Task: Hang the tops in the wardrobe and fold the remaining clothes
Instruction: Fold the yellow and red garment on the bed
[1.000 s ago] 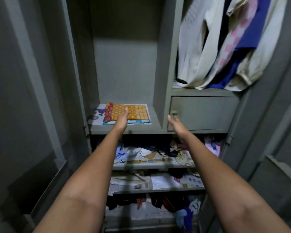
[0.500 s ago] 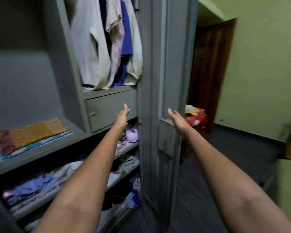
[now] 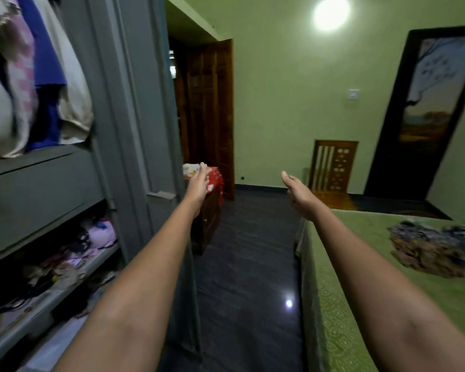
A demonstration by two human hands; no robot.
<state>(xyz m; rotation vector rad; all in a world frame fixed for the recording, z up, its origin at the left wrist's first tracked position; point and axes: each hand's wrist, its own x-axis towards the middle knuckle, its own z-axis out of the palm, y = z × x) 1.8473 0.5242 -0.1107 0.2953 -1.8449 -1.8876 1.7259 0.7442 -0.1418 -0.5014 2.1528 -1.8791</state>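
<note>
Fingers of both hands are straight and hold nothing, arms stretched forward at chest height. At far left the tops (image 3: 24,76) hang in the wardrobe (image 3: 124,103), its door swung wide for access. Left hand (image 3: 198,182) floats beside that door, right hand (image 3: 297,190) over the floor. Right of it, clothes (image 3: 435,245) lie heaped on the bed (image 3: 360,291), likely awaiting folding.

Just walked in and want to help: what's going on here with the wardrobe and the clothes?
A person is sorting clothes and holds nothing right now. Both the left hand and the right hand are open and stretched forward. Tops hang in the open wardrobe on the left. A dark patterned pile of clothes lies unfolded on the green bed to the right.
</note>
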